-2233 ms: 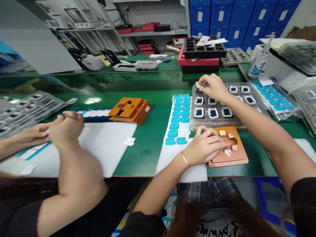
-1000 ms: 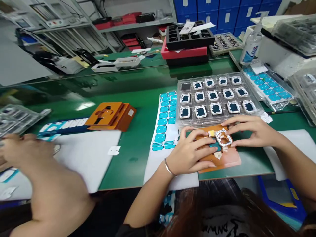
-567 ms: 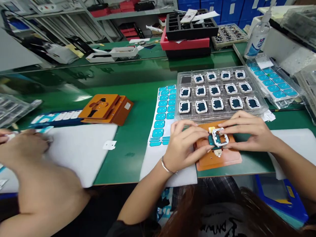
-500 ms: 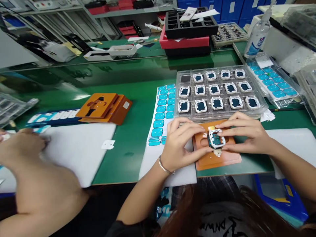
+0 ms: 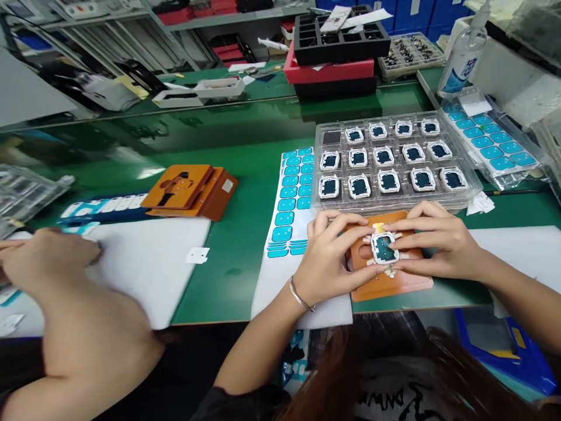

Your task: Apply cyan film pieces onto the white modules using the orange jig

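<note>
And there's the left hand, fingers curled, and the right hand, half-bent, pinching opposite sides of the white frame, teal piece showing inside, right over the orange block on the green surface!

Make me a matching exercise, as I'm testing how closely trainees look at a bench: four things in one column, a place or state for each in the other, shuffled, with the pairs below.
Things
1. white-rimmed piece
2. black divided tray
3. clear bottle
4. clear tray

Places and states
A. on top of a red box
B. laid out in three rows of see-through compartments
C. between the fingers of the left hand and the right hand
D. topped with a pump

Pairs
1-C
2-A
3-D
4-B
</note>
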`<state>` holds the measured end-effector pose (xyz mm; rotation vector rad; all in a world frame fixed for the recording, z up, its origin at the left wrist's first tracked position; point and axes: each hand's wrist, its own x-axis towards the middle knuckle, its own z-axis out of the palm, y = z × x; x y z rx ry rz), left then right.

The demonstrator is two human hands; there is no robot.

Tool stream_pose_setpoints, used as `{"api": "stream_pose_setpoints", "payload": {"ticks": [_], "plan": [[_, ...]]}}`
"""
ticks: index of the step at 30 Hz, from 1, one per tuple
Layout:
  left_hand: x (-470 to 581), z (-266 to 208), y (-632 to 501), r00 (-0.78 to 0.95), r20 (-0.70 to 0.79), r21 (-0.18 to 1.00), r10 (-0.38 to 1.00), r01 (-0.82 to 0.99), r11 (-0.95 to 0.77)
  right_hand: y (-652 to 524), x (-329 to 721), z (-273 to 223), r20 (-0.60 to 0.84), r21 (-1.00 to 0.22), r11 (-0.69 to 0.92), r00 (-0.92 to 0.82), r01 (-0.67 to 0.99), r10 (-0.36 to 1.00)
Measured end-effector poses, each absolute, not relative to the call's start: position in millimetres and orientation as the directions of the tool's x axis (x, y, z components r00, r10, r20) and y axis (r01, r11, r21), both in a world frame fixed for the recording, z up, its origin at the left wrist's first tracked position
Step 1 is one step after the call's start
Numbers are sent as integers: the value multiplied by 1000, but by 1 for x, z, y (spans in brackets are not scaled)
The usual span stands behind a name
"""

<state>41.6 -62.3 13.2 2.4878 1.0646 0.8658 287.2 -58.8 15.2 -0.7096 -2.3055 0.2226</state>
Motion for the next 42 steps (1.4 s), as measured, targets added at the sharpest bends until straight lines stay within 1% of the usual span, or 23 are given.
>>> {"api": "stream_pose_setpoints", "payload": {"ticks": [11, 16, 21, 23, 27, 29, 32, 34, 36, 37, 39, 42], "plan": [[42, 10, -63, 540, 469, 470, 699, 517, -715, -61, 287, 16, 554, -343, 818, -603, 463, 574], [42, 9, -62, 535, 459, 474, 709, 527, -705, -62, 287, 16, 536, -341, 810, -609, 477, 584], [42, 6, -62, 569, 419, 461, 708, 538, -706, -62, 287, 13, 532, -320, 817, -623, 479, 574], [42, 4, -61, 562, 413, 496, 716, 521, -695, -61, 287, 12, 533, -323, 821, -627, 470, 568], [40, 2, -55, 552, 409, 644, 727, 391, -658, -61, 285, 10, 567, -347, 823, -598, 451, 567], [40, 1, -53, 595, 403, 671, 696, 324, -667, -60, 283, 6, 571, -397, 814, -580, 424, 581], [42, -2, -53, 651, 411, 619, 638, 314, -720, -59, 280, -2, 571, -552, 769, -525, 323, 631], [46, -5, -54, 642, 440, 574, 628, 336, -747, -59, 279, -6, 541, -695, 691, -489, 197, 684], [49, -6, -54, 609, 486, 553, 626, 340, -760, -60, 279, -9, 469, -821, 569, -508, 51, 722], [50, -6, -54, 588, 511, 549, 627, 338, -764, -60, 280, -9, 428, -864, 503, -535, -5, 728], [52, -4, -54, 549, 544, 544, 634, 345, -765, -60, 281, -8, 356, -912, 407, -589, -50, 726], [54, -2, -55, 504, 552, 538, 665, 395, -745, -61, 282, -7, 315, -924, 381, -604, -21, 732]]}}
